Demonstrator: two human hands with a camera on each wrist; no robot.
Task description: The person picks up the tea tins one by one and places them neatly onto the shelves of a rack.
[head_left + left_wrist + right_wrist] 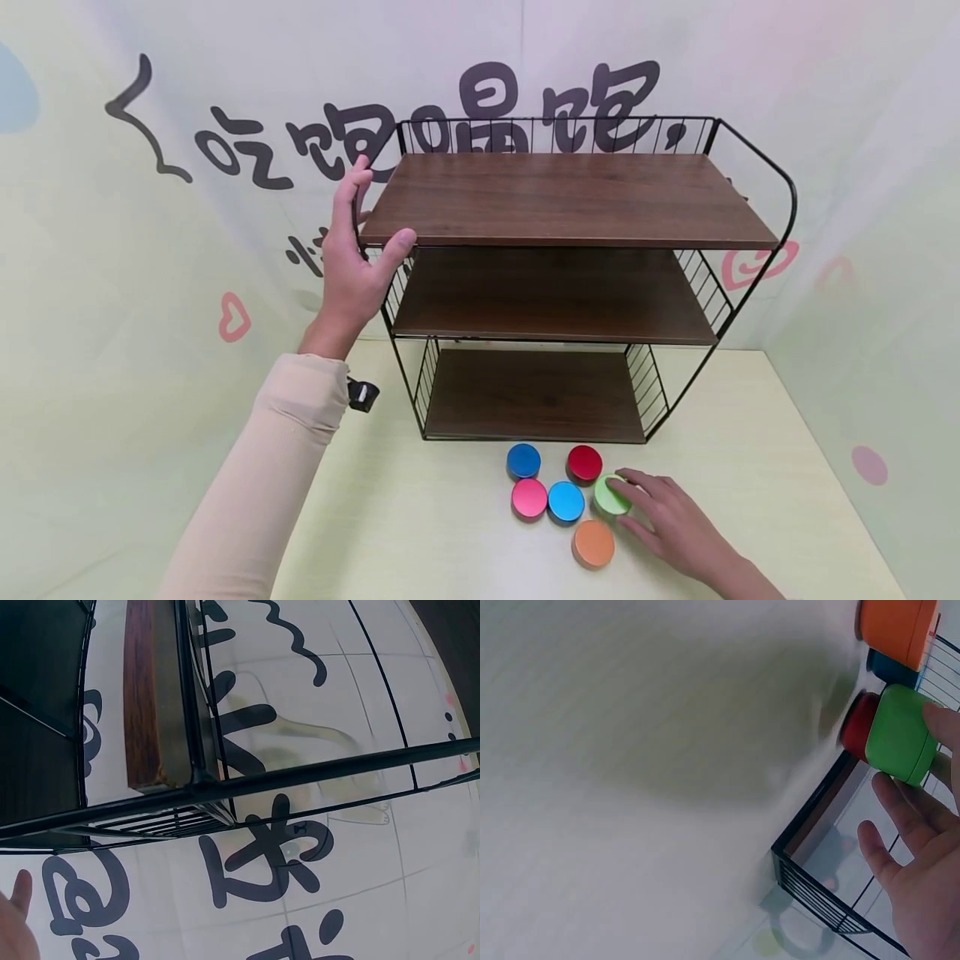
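Observation:
A three-tier rack [570, 200] with dark brown wooden shelves and a black wire frame stands against the wall. My left hand [356, 262] holds its upper left front corner, thumb along the top shelf's front edge and fingers around the side frame. In the left wrist view only a fingertip [22, 889] shows, below the frame's black rod. My right hand [671, 521] pinches a small round green container [901, 733] between thumb and fingers, in front of the rack. Right beside that container is a red one [585, 462].
More round containers cluster on the table [420, 517] before the bottom shelf: dark blue [523, 460], pink [529, 498], light blue [566, 502] and orange [593, 543]. Behind the rack hangs a pale wall covering [270, 67] with dark lettering.

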